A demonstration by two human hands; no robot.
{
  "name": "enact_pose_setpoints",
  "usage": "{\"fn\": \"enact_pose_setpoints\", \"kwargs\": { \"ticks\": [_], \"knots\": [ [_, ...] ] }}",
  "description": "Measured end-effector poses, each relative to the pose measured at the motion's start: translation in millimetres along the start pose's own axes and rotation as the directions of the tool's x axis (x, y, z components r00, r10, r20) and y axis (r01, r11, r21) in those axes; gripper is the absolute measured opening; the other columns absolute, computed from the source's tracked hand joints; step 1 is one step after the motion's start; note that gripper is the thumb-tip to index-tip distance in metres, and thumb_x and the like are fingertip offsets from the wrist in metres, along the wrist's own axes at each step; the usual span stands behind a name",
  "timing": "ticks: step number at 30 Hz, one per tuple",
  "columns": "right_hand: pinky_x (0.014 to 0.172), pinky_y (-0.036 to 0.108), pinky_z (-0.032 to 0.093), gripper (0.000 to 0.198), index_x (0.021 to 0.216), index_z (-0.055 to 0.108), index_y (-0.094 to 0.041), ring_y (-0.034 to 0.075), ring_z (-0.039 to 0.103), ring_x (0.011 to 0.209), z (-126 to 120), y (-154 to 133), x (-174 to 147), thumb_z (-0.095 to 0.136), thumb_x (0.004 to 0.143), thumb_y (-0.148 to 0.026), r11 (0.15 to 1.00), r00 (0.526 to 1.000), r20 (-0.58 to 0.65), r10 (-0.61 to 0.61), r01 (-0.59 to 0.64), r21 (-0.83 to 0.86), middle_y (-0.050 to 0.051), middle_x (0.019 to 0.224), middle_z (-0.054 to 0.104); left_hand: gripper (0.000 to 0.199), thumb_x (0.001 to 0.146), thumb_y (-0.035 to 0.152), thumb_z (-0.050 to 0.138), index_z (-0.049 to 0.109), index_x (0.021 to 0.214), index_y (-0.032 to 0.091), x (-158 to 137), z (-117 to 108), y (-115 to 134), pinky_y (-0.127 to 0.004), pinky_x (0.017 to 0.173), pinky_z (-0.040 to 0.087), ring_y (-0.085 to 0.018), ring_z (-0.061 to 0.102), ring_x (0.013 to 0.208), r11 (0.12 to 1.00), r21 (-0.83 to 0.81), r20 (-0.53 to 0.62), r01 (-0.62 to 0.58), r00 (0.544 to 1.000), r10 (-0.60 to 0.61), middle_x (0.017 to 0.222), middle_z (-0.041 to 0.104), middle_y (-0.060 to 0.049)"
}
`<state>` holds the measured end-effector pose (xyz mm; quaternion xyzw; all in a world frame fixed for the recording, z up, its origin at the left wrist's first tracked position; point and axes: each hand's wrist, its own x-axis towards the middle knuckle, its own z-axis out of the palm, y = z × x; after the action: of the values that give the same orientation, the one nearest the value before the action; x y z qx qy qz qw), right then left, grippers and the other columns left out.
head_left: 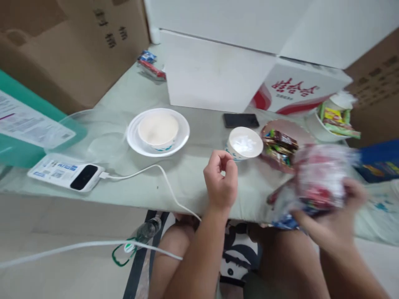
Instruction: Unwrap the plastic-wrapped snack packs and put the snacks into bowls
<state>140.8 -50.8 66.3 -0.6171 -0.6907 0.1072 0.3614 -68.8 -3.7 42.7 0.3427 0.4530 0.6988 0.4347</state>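
My left hand point(221, 180) is over the table's front part, fingers curled round to the thumb in a loop, with nothing visible in it. Just beyond it stands a paper bowl point(245, 143) holding crumpled white wrappers. On the right, my right hand point(333, 207) grips a bundle of plastic snack packets point(321, 178) in red, white and blue, blurred by motion. The bundle partly covers a pinkish plate point(304, 132) on which several wrapped snacks point(282, 145) lie.
A second paper bowl point(158, 128) sits in a white dish point(183, 139). A white power bank point(67, 172) trails a cable point(165, 176). A black phone point(241, 120) lies before white boxes point(212, 70). A snack tub point(321, 126) stands right; a bottle point(148, 229) is below.
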Motion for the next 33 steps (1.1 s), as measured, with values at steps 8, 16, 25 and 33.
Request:
{"fn": "enact_pose_setpoints", "kwargs": {
  "ticks": [8, 16, 25, 33],
  "knots": [
    [0.078, 0.052, 0.06, 0.074, 0.146, 0.049, -0.032, 0.038, 0.07, 0.103, 22, 12, -2, 0.073, 0.077, -0.041, 0.973, 0.871, 0.487, 0.063, 0.056, -0.226, 0.014, 0.13, 0.062, 0.01, 0.085, 0.031, 0.058, 0.056, 0.084, 0.022, -10, 27, -28, -0.026, 0.063, 0.044, -0.013, 0.052, 0.066, 0.922, 0.382, 0.196, 0.061, 0.97, -0.146, 0.073, 0.054, 0.002],
    [0.11, 0.056, 0.05, 0.057, 0.144, 0.052, -0.028, 0.035, 0.055, 0.134, 10, 65, -18, 0.063, 0.09, -0.042, 0.989, 0.942, 0.303, -0.146, 0.144, 0.028, 0.016, 0.142, 0.052, 0.033, 0.083, 0.035, 0.069, 0.068, 0.112, 0.021, -41, 27, -43, -0.041, 0.107, 0.051, -0.026, 0.058, 0.121, 0.623, 0.736, 0.408, -0.266, 0.908, -0.094, 0.121, 0.053, -0.011],
    [0.107, 0.057, 0.05, 0.059, 0.145, 0.05, -0.019, 0.035, 0.061, 0.125, 10, 102, -6, 0.058, 0.088, -0.033, 0.998, 0.917, 0.397, -0.026, 0.0, 0.066, 0.018, 0.136, 0.061, 0.041, 0.081, 0.04, 0.075, 0.072, 0.119, 0.025, -68, 22, -50, -0.058, 0.124, 0.032, -0.039, 0.035, 0.149, 0.318, 0.798, 0.58, -0.511, 0.795, -0.176, 0.151, 0.039, -0.015],
    [0.103, 0.057, 0.052, 0.065, 0.145, 0.047, -0.023, 0.036, 0.062, 0.121, 12, 99, -9, 0.06, 0.081, -0.03, 0.995, 0.916, 0.401, -0.023, -0.02, 0.103, 0.015, 0.135, 0.064, 0.035, 0.074, 0.031, 0.072, 0.068, 0.107, 0.02, -64, 25, -58, -0.054, 0.12, 0.041, -0.036, 0.048, 0.138, 0.344, 0.823, 0.515, -0.452, 0.849, -0.117, 0.14, 0.048, -0.015]
  ]
}}
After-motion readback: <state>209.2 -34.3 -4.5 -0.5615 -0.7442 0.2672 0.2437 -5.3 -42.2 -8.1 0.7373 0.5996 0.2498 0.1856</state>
